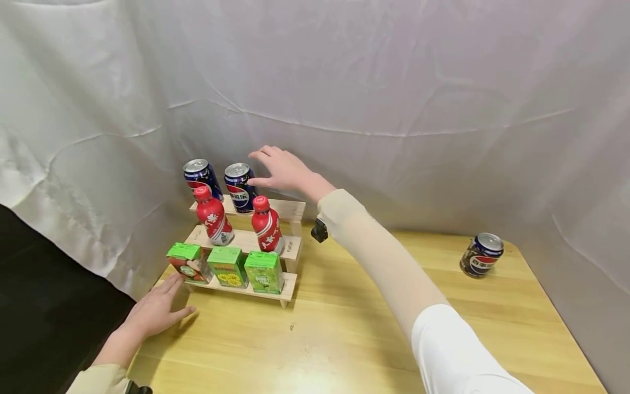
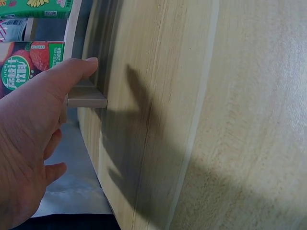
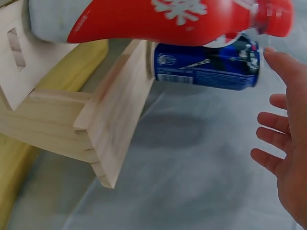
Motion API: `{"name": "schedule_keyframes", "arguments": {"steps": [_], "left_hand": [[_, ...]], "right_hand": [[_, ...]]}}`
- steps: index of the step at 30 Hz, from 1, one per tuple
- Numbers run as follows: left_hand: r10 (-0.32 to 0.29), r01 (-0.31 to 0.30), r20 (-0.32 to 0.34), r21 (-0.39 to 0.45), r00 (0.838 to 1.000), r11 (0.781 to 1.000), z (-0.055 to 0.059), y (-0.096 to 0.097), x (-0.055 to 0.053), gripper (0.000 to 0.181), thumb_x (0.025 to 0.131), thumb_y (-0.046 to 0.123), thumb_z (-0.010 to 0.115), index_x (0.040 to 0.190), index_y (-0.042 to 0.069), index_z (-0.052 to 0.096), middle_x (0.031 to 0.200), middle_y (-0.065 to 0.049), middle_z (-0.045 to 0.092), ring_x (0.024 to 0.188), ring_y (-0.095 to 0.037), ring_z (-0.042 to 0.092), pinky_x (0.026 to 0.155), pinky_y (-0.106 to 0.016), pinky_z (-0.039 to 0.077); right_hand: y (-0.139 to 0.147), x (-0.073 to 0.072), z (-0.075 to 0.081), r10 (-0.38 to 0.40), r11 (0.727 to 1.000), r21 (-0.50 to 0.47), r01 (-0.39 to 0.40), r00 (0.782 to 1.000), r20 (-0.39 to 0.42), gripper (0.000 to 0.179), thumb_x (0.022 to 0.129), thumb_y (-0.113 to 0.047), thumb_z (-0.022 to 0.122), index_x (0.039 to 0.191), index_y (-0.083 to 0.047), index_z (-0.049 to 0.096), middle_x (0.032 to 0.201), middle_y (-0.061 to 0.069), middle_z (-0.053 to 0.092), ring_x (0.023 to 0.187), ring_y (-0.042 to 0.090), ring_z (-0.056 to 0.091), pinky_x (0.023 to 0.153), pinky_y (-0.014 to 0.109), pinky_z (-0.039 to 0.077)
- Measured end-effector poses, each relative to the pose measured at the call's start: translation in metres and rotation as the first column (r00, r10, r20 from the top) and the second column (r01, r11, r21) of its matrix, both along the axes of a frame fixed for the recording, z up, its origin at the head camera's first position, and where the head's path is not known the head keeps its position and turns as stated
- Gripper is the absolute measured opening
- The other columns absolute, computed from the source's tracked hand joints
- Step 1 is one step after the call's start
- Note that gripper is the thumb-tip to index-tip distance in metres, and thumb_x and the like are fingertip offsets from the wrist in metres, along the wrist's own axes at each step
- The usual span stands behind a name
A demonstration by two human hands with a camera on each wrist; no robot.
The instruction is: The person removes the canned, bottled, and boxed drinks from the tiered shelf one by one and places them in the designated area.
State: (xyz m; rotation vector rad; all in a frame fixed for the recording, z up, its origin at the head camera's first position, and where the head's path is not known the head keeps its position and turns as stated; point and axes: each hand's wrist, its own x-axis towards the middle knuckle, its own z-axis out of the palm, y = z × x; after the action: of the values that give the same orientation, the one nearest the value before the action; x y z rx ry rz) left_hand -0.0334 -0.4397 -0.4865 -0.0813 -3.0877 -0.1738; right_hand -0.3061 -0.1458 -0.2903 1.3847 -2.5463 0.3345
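Note:
A three-step wooden rack (image 1: 290,210) stands at the table's back left. On its top step are two blue-and-black Pepsi cans, one at the left (image 1: 200,173) and one near the middle (image 1: 239,192). My right hand (image 1: 286,169) hovers beside the middle can (image 3: 206,72) with spread fingers; its thumb is close to the can's top, and I cannot tell whether it touches. Two red bottles (image 1: 268,227) occupy the middle step. Three green-topped drink cartons (image 1: 264,276) line the bottom step. By the rack's front left corner, my left hand (image 1: 153,311) lies with fingers extended, near the leftmost carton (image 2: 36,62).
Another Pepsi can (image 1: 481,256) stands alone on the wooden table (image 1: 344,328) at the far right. Grey cloth (image 1: 394,82) hangs behind the table and along both sides. Something black (image 1: 49,306) fills the lower left, beyond the table's edge.

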Motion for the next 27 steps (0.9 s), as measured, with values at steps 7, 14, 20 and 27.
{"name": "schedule_keyframes", "arguments": {"steps": [7, 14, 20, 27], "left_hand": [[0.004, -0.004, 0.010, 0.008, 1.000, 1.000, -0.003, 0.002, 0.000, 0.093, 0.084, 0.054, 0.068, 0.143, -0.012, 0.039, 0.149, -0.032, 0.036, 0.138, -0.049, 0.035, 0.110, -0.061, 0.032], [0.017, -0.017, 0.008, 0.020, 1.000, 1.000, -0.004, 0.001, 0.005, 0.093, 0.083, 0.054, 0.068, 0.143, -0.012, 0.039, 0.149, -0.032, 0.037, 0.137, -0.049, 0.036, 0.109, -0.060, 0.035], [0.021, -0.021, 0.001, 0.022, 1.000, 1.000, -0.004, 0.001, 0.007, 0.093, 0.083, 0.053, 0.069, 0.143, -0.011, 0.039, 0.149, -0.032, 0.037, 0.137, -0.049, 0.036, 0.108, -0.060, 0.036], [0.015, -0.015, -0.009, 0.016, 1.000, 1.000, -0.006, 0.002, 0.006, 0.092, 0.083, 0.051, 0.070, 0.143, -0.012, 0.039, 0.149, -0.032, 0.036, 0.137, -0.048, 0.036, 0.108, -0.059, 0.036]], "right_hand": [[-0.010, -0.004, -0.011, 0.022, 1.000, 0.022, -0.022, 1.000, 0.018, 0.076, 0.090, -0.065, 0.052, 0.150, -0.020, 0.038, 0.144, 0.000, 0.048, 0.134, 0.017, 0.044, 0.112, 0.034, 0.039], [-0.026, -0.002, -0.013, 0.050, 0.998, 0.030, -0.051, 0.998, 0.032, 0.077, 0.089, -0.064, 0.055, 0.150, -0.020, 0.037, 0.145, 0.000, 0.048, 0.133, 0.016, 0.044, 0.112, 0.032, 0.039], [-0.035, -0.002, -0.013, 0.080, 0.996, 0.047, -0.081, 0.996, 0.026, 0.079, 0.087, -0.063, 0.059, 0.149, -0.019, 0.038, 0.144, 0.000, 0.048, 0.132, 0.017, 0.045, 0.111, 0.032, 0.040], [-0.038, -0.004, -0.017, 0.090, 0.994, 0.063, -0.091, 0.996, 0.018, 0.086, 0.083, -0.065, 0.064, 0.149, -0.018, 0.037, 0.144, 0.001, 0.047, 0.130, 0.016, 0.046, 0.109, 0.031, 0.041]]}}
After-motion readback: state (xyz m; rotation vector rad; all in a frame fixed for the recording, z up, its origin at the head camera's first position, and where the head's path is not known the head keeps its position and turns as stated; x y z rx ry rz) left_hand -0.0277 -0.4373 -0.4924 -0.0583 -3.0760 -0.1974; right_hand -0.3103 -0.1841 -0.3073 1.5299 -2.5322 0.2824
